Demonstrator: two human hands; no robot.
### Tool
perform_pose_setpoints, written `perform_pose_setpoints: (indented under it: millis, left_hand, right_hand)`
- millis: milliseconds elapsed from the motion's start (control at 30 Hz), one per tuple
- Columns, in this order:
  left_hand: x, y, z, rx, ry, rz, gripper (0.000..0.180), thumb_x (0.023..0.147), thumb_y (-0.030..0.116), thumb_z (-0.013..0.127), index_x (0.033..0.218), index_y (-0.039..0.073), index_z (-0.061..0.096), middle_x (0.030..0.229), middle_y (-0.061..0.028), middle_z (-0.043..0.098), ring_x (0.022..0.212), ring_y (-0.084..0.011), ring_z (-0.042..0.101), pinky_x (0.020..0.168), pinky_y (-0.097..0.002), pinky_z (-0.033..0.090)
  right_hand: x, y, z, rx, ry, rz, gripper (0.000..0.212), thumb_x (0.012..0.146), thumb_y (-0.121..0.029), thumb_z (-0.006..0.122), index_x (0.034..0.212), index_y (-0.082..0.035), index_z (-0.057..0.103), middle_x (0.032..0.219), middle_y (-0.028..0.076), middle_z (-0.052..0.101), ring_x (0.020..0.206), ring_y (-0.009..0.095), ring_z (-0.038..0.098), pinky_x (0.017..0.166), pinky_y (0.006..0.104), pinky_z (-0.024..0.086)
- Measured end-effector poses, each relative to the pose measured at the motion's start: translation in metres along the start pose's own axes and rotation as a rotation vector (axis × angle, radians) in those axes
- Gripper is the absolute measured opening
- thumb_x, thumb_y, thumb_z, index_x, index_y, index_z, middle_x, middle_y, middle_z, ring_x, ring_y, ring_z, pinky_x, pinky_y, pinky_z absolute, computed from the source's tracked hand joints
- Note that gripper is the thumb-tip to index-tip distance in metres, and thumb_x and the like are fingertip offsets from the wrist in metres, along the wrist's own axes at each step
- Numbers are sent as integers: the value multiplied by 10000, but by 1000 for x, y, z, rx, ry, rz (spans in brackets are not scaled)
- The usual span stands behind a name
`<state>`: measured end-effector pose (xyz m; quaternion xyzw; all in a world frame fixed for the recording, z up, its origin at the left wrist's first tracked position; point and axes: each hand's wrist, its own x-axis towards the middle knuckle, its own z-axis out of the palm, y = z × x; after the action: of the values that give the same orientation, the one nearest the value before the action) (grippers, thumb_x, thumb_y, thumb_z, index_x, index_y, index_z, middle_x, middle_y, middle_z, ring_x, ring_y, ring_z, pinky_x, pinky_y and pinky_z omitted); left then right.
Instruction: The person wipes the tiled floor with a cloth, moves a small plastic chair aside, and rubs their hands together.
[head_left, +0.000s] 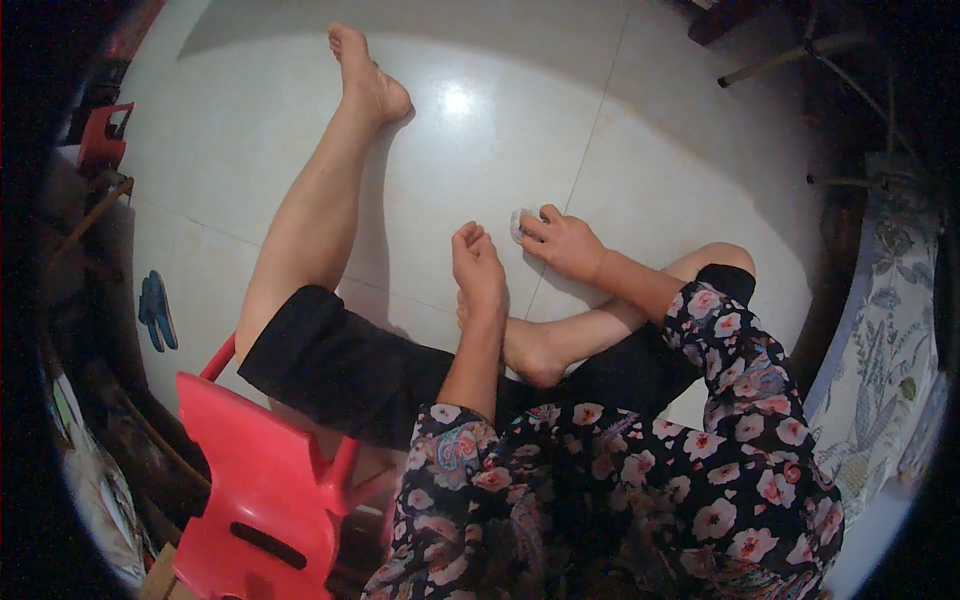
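My right hand is out over the tiled floor, its fingers closed around a small whitish-grey object. Only the object's left side shows past my fingertips, so its kind cannot be made out. Nearer the middle, my left hand is curled with the fingers bent in toward the palm. Whatever lies inside those fingers, if anything, is hidden. A short gap separates the two hands. Below the left hand is my folded leg's foot, partly covered by the left forearm.
Pale floor tiles spread ahead, my other leg stretched across them. A red plastic chair stands at lower left, with blue slippers beyond it. Metal furniture legs stand at upper right; leaf-patterned cloth hangs at the right edge.
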<state>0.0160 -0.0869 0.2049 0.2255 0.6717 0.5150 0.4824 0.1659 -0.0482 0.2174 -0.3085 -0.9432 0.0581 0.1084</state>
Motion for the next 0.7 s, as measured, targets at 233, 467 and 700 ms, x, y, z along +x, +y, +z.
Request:
perform_pose_setpoints:
  millis: [233, 467, 700]
  left_hand:
    - [-8, 8, 4, 117, -2, 45, 266, 834, 16, 468, 1097, -27, 462, 1033, -128, 536, 945, -178, 515, 845, -274, 415]
    - [-9, 9, 4, 75, -33, 34, 273, 835, 0, 442, 1104, -43, 455, 1054, -151, 523, 951, -180, 515, 864, -275, 418]
    - [-8, 10, 2, 104, -35, 6, 285, 835, 2, 436, 1115, -46, 452, 1065, -150, 518, 966, -180, 506, 872, -277, 414]
  right_hand:
    - [-6, 4, -6, 52, 30, -38, 232, 695, -136, 548, 898, -28, 578, 1095, 82, 491, 893, 257, 487, 563, 297, 518]
    - [0, 10, -10, 140, -119, -29, 212, 722, -135, 540, 906, -40, 588, 1048, 82, 507, 907, 268, 492, 556, 321, 537]
    - [-5, 1, -10, 57, -95, 97, 179, 714, -134, 541, 882, -84, 576, 881, 43, 502, 827, 258, 520, 499, 321, 528]
